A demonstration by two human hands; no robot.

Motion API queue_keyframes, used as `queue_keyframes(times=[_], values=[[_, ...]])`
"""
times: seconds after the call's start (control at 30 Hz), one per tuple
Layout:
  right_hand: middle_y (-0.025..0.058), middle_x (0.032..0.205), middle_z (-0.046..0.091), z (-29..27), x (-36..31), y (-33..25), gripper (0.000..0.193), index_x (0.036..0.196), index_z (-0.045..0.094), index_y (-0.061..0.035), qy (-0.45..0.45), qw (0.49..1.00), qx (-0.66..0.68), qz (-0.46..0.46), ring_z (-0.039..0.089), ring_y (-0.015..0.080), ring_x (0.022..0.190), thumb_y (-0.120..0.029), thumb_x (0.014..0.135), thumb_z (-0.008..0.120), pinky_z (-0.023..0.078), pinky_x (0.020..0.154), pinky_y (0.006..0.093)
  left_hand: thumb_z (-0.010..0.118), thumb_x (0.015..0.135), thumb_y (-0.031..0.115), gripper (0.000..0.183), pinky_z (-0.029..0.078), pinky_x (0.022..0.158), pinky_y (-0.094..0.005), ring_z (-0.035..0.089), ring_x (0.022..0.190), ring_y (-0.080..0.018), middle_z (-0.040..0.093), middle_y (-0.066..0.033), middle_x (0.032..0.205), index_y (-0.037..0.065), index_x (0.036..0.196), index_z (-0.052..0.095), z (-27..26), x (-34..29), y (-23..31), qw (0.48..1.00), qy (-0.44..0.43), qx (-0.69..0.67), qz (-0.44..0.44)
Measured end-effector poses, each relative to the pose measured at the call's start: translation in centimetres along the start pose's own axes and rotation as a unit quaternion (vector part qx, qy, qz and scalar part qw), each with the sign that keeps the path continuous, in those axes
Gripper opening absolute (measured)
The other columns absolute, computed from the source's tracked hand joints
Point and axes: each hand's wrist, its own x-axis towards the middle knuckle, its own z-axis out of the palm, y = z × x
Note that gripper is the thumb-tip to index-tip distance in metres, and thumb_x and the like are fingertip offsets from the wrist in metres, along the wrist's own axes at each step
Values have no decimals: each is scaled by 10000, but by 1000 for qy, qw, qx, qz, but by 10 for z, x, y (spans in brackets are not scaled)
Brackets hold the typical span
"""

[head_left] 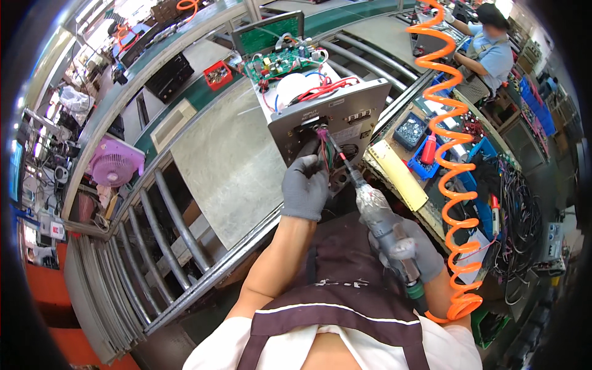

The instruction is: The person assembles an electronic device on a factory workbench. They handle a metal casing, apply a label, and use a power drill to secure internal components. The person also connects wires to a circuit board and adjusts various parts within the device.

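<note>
My right hand (422,250), in a grey glove, is wrapped round an air screwdriver (377,216). The tool's long bit slants up and left towards a metal panel (370,102), ending near a dark socket (316,123). My left hand (305,188), also gloved, reaches up to the panel just below that socket. Its fingers are bent in beside a few coloured wires (327,151); what they pinch is hidden. The panel is the upright face of an electronic unit carrying a green circuit board (287,63), red cables (324,89) and a white round part (295,87).
An orange coiled hose (450,166) hangs at my right. Beside it, a bench holds blue bins (425,161), a red bottle (428,150) and black cables (515,216). Leftward are a roller conveyor (163,225), a flat board (225,166) and a pink fan (114,163). A co-worker (493,55) sits far right.
</note>
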Motion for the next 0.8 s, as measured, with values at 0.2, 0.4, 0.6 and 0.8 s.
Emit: queue_keyframes(times=[0.2, 0.4, 0.6, 0.8], values=[[32, 836, 555, -10, -19, 4, 706, 1159, 492, 29, -33, 999, 2, 14, 521, 73, 647, -254, 547, 702, 433, 567, 207, 404, 941, 96, 328, 503, 649, -247, 587, 945, -181, 589, -146, 1014, -40, 1238, 434, -12, -22, 4, 984, -8, 158, 81], [12, 781, 542, -18, -16, 12, 658, 1141, 506, 31, -62, 997, 1, 46, 477, 59, 620, -223, 561, 684, 392, 566, 182, 426, 961, 256, 289, 387, 448, -244, 502, 568, -112, 574, -36, 757, 26, 1110, 519, -49, -10, 25, 967, -200, 137, -77], [-5, 772, 525, -19, -10, 15, 617, 1141, 510, 19, -43, 996, -37, 67, 460, 61, 643, -207, 590, 672, 388, 582, 192, 422, 956, 235, 278, 302, 400, -221, 409, 491, -84, 502, -18, 682, 18, 1097, 523, -23, -18, 14, 974, -104, 200, -16], [-7, 778, 522, -25, -9, 15, 601, 1142, 516, 4, -57, 996, -36, 55, 470, 66, 654, -205, 603, 677, 400, 593, 200, 466, 931, 169, 211, 249, 391, -183, 343, 462, -54, 472, -11, 665, 14, 1061, 528, -15, -26, 14, 937, -77, 339, 24]])
